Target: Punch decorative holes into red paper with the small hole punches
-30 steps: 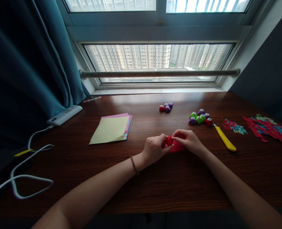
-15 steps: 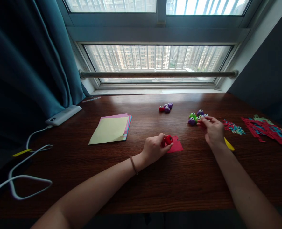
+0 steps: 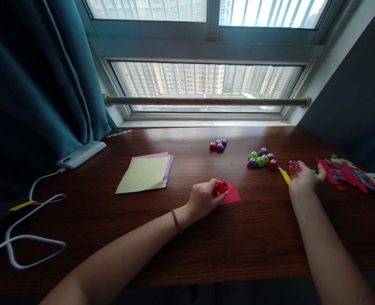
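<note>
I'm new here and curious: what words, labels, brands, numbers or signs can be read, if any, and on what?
None can be read.
White device: dark mark on its end, too small to make out.
Yellow strip by the white cable: no legible writing.

Red ppr (image 3: 233,196) part hid, knife hndl (image 3: 285,176) too
</note>
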Tool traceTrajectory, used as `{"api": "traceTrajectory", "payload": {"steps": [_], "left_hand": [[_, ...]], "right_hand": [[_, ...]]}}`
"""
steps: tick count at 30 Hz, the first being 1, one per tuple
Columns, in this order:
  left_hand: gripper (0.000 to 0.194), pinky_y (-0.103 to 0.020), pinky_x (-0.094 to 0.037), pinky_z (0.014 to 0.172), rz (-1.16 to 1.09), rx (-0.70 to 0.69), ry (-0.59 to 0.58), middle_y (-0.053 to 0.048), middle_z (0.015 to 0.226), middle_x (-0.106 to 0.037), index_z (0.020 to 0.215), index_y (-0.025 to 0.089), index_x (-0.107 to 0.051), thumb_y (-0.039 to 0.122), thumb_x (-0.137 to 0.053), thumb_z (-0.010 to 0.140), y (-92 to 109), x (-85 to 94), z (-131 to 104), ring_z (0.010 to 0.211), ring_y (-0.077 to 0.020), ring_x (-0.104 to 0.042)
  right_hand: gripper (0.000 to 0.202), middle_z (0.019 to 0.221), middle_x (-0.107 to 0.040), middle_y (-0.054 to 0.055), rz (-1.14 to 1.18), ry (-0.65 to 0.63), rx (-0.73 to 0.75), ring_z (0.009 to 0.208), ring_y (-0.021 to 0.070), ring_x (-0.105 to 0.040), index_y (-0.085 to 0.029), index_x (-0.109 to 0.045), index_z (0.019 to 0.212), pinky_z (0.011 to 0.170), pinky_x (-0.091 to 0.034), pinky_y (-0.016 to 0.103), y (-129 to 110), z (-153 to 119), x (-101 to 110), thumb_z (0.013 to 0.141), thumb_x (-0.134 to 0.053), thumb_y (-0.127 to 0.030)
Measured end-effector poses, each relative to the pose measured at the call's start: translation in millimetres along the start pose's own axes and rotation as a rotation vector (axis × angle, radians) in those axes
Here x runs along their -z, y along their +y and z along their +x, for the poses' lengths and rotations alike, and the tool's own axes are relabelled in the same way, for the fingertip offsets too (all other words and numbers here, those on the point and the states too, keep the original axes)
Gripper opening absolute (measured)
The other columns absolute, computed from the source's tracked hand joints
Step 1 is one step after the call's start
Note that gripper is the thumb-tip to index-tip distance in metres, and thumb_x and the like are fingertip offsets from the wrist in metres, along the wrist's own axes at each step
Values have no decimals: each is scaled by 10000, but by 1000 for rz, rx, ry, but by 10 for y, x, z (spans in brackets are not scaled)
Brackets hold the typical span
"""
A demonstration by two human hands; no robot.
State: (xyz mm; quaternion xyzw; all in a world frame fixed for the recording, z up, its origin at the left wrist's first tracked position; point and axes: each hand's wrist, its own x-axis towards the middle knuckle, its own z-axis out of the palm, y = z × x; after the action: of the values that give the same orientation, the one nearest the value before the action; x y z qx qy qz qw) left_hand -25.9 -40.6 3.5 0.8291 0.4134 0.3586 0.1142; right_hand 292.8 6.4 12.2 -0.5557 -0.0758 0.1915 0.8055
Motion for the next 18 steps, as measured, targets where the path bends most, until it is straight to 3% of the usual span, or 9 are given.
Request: {"api": "traceTrajectory", "payload": {"steps": [3, 6, 9, 11, 14, 18], "left_hand": [[267, -216, -443, 563, -43, 33, 16, 1, 711, -635, 959, 185, -521, 385, -550, 785, -5, -14, -4, 601, -124, -597], [277, -235, -464, 584, -94, 95, 17, -10, 743, -645, 989, 176, -470, 323, -561, 773, -11, -25, 0, 626, -141, -614], [241, -258, -475, 604, -162, 111, -31, -32, 769, -648, 997, 170, -425, 292, -511, 808, -11, -19, 14, 672, -164, -626], [207, -277, -480, 646, -205, 86, -62, -56, 812, -648, 998, 168, -410, 275, -477, 834, -7, -7, 24, 742, -178, -629], [174, -304, -476, 698, -231, 39, -104, -99, 894, -633, 981, 160, -401, 263, -456, 851, 2, 11, 36, 823, -193, -614], [230, -338, -458, 778, -225, 4, -155, -113, 990, -600, 1054, 158, -395, 278, -445, 864, 11, 24, 52, 910, -201, -579]], "right_hand": [[459, 955, -608, 71, -51, -288, 27, 651, 125, -623, -198, -429, 1148, 555, -486, 214, -6, -201, -80, 712, -571, -176], [336, 948, -624, 98, -162, -744, -21, 649, 135, -617, -141, -573, 974, 512, -467, 197, -25, -541, -162, 682, -649, -289], [386, 1025, -613, 113, -295, -1252, -65, 813, 195, -617, -151, -596, 1005, 640, -501, 265, -28, -921, -191, 671, -681, -326], [426, 1075, -597, 105, -328, -1471, -142, 910, 215, -593, -164, -584, 1045, 762, -493, 323, 2, -1131, -178, 661, -698, -309], [429, 1016, -620, 76, -326, -1610, -241, 902, 200, -595, -167, -571, 1046, 820, -473, 344, 79, -1324, -145, 657, -707, -285], [378, 964, -626, 49, -299, -1581, -195, 896, 192, -593, -170, -568, 974, 821, -471, 328, 127, -1367, -142, 647, -714, -293]]}}
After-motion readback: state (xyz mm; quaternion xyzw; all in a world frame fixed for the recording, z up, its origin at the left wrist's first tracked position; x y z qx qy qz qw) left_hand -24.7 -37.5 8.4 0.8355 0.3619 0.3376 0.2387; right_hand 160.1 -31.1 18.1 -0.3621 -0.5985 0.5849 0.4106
